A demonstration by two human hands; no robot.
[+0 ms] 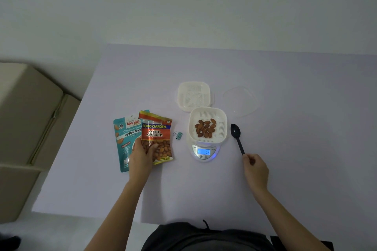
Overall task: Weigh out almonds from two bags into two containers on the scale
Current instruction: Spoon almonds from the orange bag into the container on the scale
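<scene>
Gripping bag (157, 134) (L hand (141, 159)), spoon (237, 136) (R hand (256, 169)).

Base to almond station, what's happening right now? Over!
Status: left hand grips Tong Garden bag, right hand holds black spoon. On scale, white container holds almonds; display reads 18. Behind it, second container empty. Beside scale, binder clip.

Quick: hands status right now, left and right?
Left hand: gripping the red bag.
Right hand: holding the spoon by its handle end.
</scene>
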